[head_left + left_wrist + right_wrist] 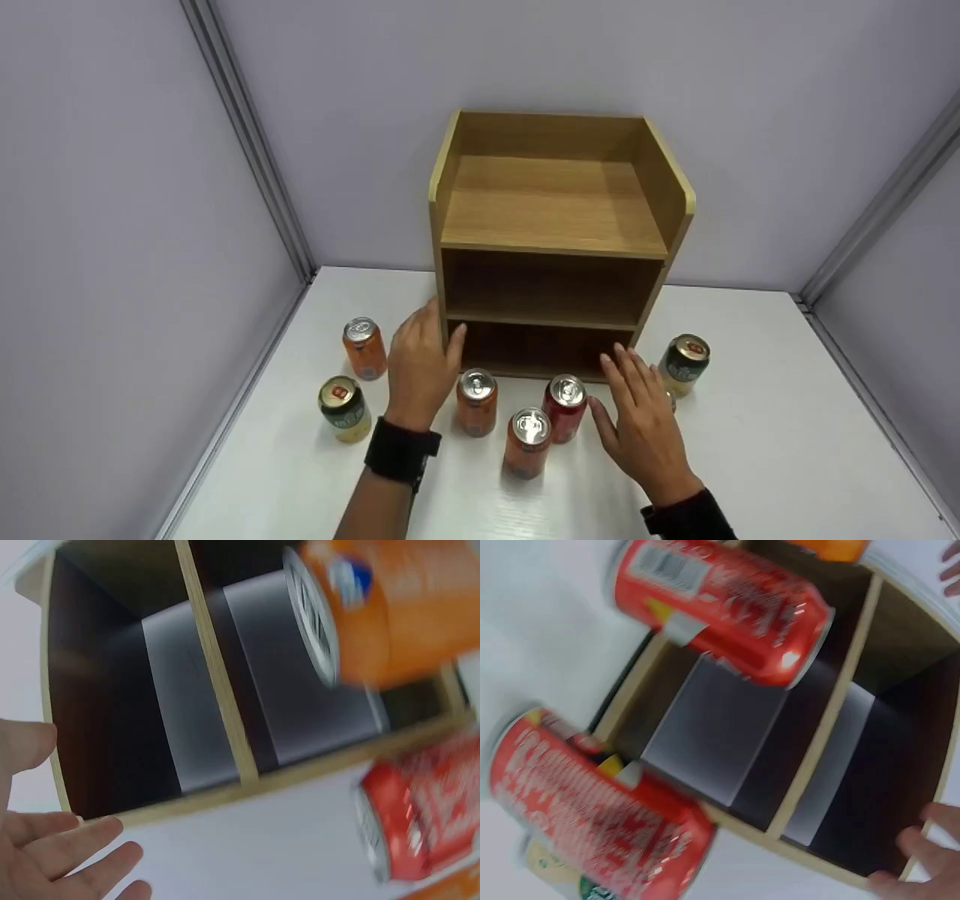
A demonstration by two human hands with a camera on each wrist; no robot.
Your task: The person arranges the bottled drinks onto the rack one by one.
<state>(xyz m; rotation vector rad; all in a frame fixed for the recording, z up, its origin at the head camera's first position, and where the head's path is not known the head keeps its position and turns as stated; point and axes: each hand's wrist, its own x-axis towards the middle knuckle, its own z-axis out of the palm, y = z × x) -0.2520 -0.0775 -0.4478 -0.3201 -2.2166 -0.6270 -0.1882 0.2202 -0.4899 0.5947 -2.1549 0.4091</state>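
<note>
Wooden shelf (547, 199) on tabletop (787, 427), long axis vertical, between left hand (420, 360), at its left side, and right hand (643, 427), by its lower right corner. Hands: fingers extended, gripping nothing; contact unclear, neither plainly nearer.

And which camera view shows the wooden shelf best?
The head view shows the wooden shelf best, with its top and both compartments together. Both wrist views show it tilted, cut off and partly hidden by cans.
</note>
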